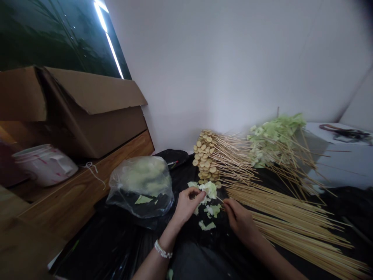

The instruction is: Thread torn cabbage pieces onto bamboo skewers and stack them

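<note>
My left hand [189, 201] is closed on a piece of pale green cabbage leaf [210, 189]. In my right hand [237, 216], the fingers pinch a thin wooden skewer [219, 199] whose other end meets that leaf. Loose cabbage scraps [207, 225] lie on the black plastic sheet [201, 252] below and between my hands. Just beyond them is a stack of skewers threaded with round pale slices [206, 155]. Bare bamboo skewers [285, 217] lie in a wide bundle beside my right hand.
A clear plastic bag [140, 182] of cabbage pieces sits at left. Skewered cabbage [276, 134] is piled at the back right, near a white surface with a dark cable [346, 132]. A cardboard box [96, 124] and a white tub [46, 165] stand on the wooden surface [128, 155].
</note>
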`<move>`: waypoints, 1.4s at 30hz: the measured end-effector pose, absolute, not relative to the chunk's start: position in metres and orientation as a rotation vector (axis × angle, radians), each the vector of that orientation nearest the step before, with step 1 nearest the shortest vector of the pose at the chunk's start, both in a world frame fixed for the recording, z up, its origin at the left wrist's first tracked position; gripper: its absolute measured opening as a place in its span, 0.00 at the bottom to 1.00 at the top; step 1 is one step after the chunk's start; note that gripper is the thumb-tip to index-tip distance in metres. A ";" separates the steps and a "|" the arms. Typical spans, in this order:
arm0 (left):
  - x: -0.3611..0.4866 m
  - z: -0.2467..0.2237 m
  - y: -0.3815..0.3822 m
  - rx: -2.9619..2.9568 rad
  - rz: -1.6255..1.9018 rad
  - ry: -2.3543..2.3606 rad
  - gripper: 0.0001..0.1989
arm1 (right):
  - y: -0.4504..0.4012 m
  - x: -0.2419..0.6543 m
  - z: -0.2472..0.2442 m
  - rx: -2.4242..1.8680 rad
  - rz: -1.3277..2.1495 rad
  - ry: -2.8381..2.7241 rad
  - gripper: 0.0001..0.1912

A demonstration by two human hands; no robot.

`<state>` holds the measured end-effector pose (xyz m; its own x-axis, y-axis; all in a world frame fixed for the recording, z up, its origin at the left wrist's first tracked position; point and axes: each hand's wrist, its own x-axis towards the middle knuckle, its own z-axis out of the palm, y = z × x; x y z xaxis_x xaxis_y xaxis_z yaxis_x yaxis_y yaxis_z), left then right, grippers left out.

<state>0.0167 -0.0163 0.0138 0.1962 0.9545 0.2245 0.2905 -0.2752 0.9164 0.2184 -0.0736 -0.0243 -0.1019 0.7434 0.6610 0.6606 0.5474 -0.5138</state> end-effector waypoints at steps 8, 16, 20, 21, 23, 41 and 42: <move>0.021 0.015 -0.019 2.045 1.108 1.078 0.11 | -0.074 0.218 -0.026 -1.204 0.212 -1.805 0.09; 0.015 0.020 -0.022 2.606 1.042 1.047 0.10 | -0.071 0.224 -0.018 -1.343 0.429 -1.716 0.13; 0.015 0.025 -0.025 2.560 1.020 1.059 0.08 | -0.067 0.230 -0.019 -1.348 0.410 -1.686 0.13; 0.014 0.026 -0.025 2.516 1.024 1.074 0.09 | -0.066 0.231 -0.020 -1.342 0.392 -1.693 0.13; 0.012 0.027 -0.022 2.388 1.066 1.125 0.13 | -0.067 0.231 -0.021 -1.321 0.343 -1.727 0.12; 0.013 0.013 -0.009 1.322 1.101 0.936 0.17 | -0.074 0.227 -0.024 -1.196 0.164 -1.931 0.10; 0.013 0.012 -0.009 1.293 1.099 0.922 0.17 | -0.074 0.226 -0.024 -1.187 0.160 -1.933 0.10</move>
<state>0.0126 -0.0087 0.0121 0.2536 0.9649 0.0686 -0.0996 -0.0445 0.9940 0.2264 -0.0741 -0.0238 -0.1979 0.7845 0.5877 0.6771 0.5429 -0.4968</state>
